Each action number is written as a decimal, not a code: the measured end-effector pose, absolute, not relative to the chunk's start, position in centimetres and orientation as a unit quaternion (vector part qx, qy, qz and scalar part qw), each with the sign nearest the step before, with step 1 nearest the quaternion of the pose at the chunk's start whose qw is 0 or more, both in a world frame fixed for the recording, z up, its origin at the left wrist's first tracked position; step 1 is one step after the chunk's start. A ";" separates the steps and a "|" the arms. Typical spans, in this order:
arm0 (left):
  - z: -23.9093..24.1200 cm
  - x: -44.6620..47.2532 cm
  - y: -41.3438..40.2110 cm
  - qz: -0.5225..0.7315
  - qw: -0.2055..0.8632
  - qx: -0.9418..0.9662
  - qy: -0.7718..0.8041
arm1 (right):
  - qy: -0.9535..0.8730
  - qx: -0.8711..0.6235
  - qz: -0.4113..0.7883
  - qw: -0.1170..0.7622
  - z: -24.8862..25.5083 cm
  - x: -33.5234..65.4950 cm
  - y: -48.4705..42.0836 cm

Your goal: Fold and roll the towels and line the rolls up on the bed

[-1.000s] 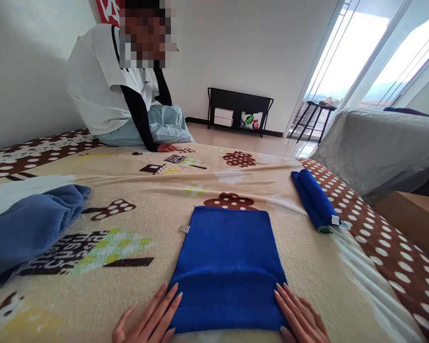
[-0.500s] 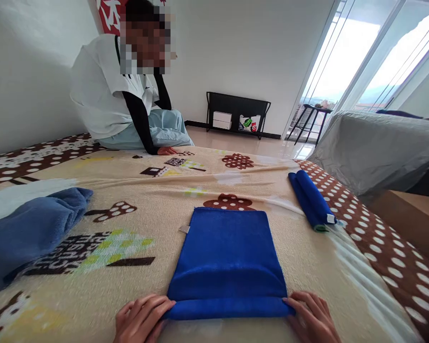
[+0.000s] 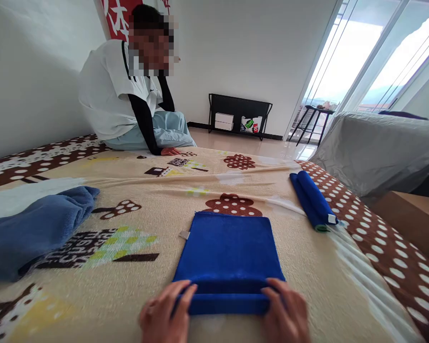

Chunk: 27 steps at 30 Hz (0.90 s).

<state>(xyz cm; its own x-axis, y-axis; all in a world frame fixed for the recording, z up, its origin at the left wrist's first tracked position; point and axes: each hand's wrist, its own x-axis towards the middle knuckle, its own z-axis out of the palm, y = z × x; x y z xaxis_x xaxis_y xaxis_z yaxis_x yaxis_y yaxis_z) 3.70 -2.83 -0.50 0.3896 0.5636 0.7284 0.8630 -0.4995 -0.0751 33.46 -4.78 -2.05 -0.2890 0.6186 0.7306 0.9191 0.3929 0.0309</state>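
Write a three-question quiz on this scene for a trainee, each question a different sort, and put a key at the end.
1. True or false: the left hand and the right hand both touch the flat-lying blue cloth.

2. Multiple choice: as pictured, where is the rolled blue fabric relative to that cloth? A) left of it; B) right of it; C) on top of it.

3. Fill in the blank: a pale tag sticks out from the cloth's ____ edge, as pictured.

Key: 1. True. 2. B. 3. Left.
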 end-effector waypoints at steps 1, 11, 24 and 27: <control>-0.5 5.4 -2.6 -0.329 0.225 -0.823 -0.404 | -0.792 -0.462 -0.224 0.329 -1.9 31.7 -4.5; -1.0 0.5 -2.2 -0.236 0.253 -0.843 -0.412 | -0.780 -0.505 -0.291 0.227 -2.9 37.1 -5.1; -1.0 6.3 -0.4 -0.224 0.276 -0.852 -0.385 | -0.797 -0.488 -0.244 0.260 -1.8 30.0 -1.9; -1.4 2.1 -0.7 -0.215 0.280 -0.835 -0.423 | -0.789 -0.495 -0.282 0.228 -2.9 34.9 -2.3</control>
<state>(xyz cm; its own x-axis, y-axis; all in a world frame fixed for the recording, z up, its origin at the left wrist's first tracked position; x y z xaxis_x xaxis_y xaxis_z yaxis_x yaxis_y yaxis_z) 2.10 -0.65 -1.42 0.5499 0.5858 0.5954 0.8263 -0.4855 -0.2855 34.90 -2.33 -2.92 -0.4050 0.6534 0.6396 0.9108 0.3497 0.2196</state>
